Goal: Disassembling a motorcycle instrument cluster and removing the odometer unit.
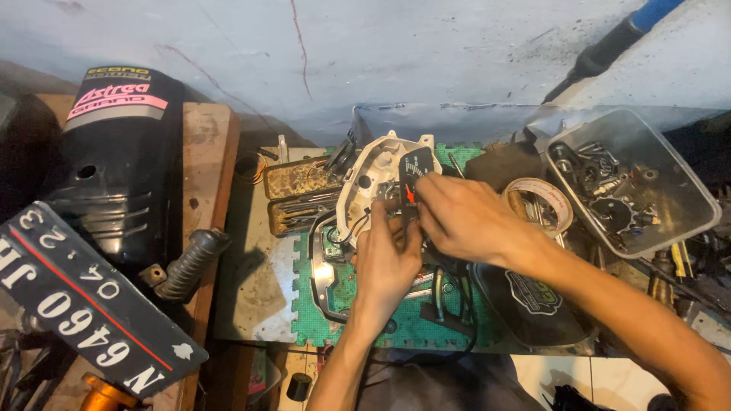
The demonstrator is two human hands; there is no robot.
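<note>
black gauge face (416,169) with red needle is pinched by right hand (464,221) fingers over white instrument housing (373,171), steadied by left hand (387,259) fingers closed on its lower edge, above green mat (312,320).

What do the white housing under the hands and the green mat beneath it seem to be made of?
White housing: probably moulded plastic, with a smooth matt surface and shaped rims. Green mat: likely foam, since it has a dull, dotted texture and jigsaw-toothed edges.

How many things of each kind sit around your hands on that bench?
Gauge housing: 1
Gauge dial: 1
Tape roll: 1
Clear parts tub: 1
Tool trays: 2
Green mat: 1
Total: 7
</note>
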